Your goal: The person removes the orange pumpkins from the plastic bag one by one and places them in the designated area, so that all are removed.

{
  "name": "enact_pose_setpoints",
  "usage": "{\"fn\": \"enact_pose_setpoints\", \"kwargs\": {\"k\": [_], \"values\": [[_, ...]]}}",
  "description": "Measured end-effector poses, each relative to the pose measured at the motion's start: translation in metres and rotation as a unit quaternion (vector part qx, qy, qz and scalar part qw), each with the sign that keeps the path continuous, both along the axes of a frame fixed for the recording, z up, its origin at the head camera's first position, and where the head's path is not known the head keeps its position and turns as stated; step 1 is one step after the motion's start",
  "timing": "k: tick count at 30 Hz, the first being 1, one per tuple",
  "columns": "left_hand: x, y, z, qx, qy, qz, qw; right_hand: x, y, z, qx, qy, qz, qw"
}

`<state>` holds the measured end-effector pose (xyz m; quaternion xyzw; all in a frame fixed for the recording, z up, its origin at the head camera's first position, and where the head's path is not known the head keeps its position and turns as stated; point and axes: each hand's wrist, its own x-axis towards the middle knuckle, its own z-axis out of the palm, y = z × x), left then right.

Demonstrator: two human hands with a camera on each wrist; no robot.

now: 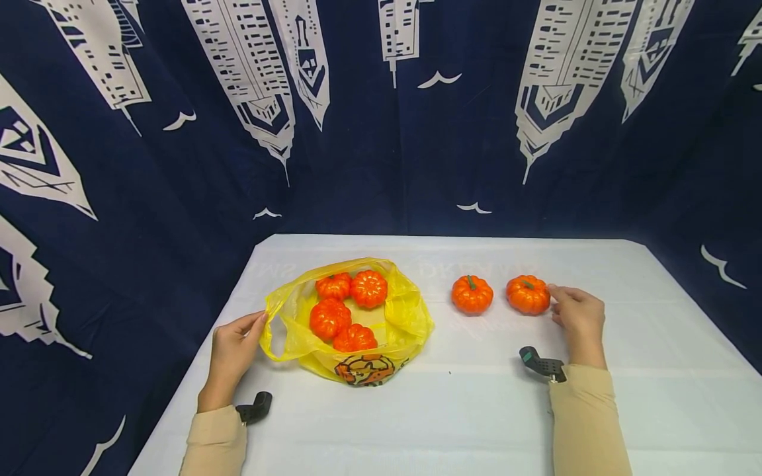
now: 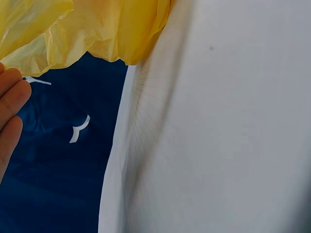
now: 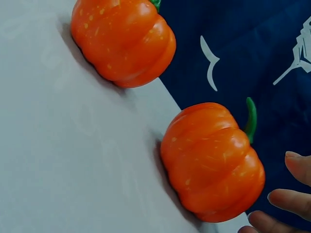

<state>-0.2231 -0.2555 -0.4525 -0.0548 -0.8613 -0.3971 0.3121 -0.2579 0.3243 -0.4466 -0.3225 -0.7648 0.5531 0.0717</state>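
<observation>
Here, a yellow plastic bag [image 1: 415,320] was seen on the white-covered desk [image 1: 440,423], its mouth spread open and four orange pumpkins [image 1: 368,289] contained within. Its handle loop was pinched by the left hand [image 1: 231,350]. To the bag's right, an inner pumpkin [image 1: 472,295] and an outer pumpkin [image 1: 528,295] were placed slightly apart. The outer one was flanked by the right hand [image 1: 579,316], its fingers parted; whether contact was made could not be told. Behind, a navy cloth [image 1: 381,178] was printed with white buildings.
</observation>
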Motion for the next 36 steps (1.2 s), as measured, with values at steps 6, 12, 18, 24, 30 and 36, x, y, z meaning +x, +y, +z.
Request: {"fn": "enact_pose_setpoints", "kwargs": {"k": [6,12,18,24,30,36], "values": [[-0.001,0.0,0.0,-0.001,0.003,-0.002,1.0,0.004,0.0,0.012,0.053,0.013,0.005,0.9985],[-0.002,0.0,0.0,-0.007,0.008,0.0,0.9999,0.007,-0.005,0.029,0.045,0.02,0.014,0.9987],[-0.002,-0.001,-0.001,-0.002,0.007,-0.005,1.0,0.01,-0.011,0.04,0.043,0.035,0.037,0.9978],[-0.001,0.0,-0.001,-0.001,0.006,-0.002,1.0,0.013,-0.024,0.052,0.048,0.049,0.073,0.995],[0.0,0.001,0.0,-0.001,0.006,-0.001,1.0,0.014,-0.038,0.06,0.056,0.073,0.106,0.9902],[0.0,0.001,0.0,-0.003,0.007,-0.001,1.0,0.015,-0.05,0.068,0.055,0.089,0.13,0.986]]}}
